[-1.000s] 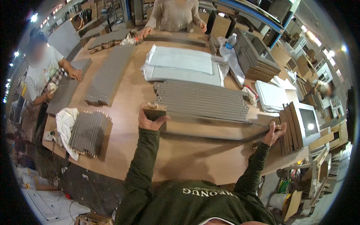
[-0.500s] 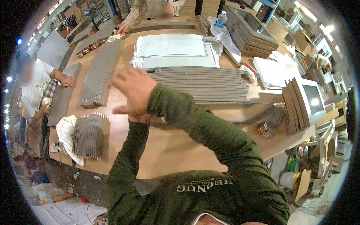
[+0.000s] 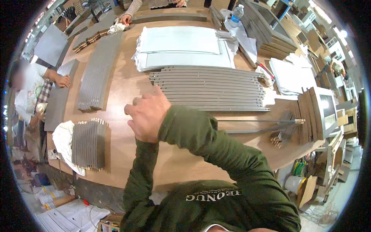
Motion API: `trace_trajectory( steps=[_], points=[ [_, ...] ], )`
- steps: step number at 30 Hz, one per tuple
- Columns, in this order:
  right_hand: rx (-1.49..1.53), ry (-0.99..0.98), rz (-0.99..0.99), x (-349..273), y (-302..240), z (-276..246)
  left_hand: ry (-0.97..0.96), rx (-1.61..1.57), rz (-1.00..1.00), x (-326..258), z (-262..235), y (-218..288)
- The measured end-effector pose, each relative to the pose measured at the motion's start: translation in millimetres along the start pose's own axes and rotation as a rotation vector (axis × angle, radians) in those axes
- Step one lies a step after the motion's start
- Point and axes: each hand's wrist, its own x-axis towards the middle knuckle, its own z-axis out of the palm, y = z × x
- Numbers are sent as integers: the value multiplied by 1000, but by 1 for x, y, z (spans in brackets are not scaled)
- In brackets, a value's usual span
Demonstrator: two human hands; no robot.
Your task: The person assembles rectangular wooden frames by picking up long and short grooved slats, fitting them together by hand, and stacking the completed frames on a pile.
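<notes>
My right hand (image 3: 148,116) is over the near middle of the table, back of the hand up, fingers bent and spread with nothing visible in them. My left hand is hidden beneath it; only the left sleeve (image 3: 143,158) shows. Behind my right forearm a long thin dark strip (image 3: 262,121) and a grey bar (image 3: 251,129) run out to the right; their left ends are hidden. Just beyond my hands lies a wide row of grey slotted bars (image 3: 212,89). To their left stand a long stack of grey bars (image 3: 99,73) and a shorter bundle (image 3: 89,143) with wooden-peg ends.
White sheets (image 3: 177,40) lie at the back middle of the table (image 3: 193,162). A water bottle (image 3: 237,13) and stacked grey frames (image 3: 266,29) are at the back right, a white cloth (image 3: 63,141) at the left. Co-workers' hands (image 3: 63,80) show left and far.
My right hand has come nearer to me, and its fingers have gone from stretched out to bent. The thin strip now shows apart from the row of bars. The view has shifted slightly.
</notes>
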Motion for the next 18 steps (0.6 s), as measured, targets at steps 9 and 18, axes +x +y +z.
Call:
trace_trajectory(
  steps=[9,18],
  points=[
    [-48,113,31,-8,7,-10,-127,123,116,-3,6,-14],
    [-5,1686,288,-253,84,-79,-78,479,363,-19,-24,-43]
  ],
)
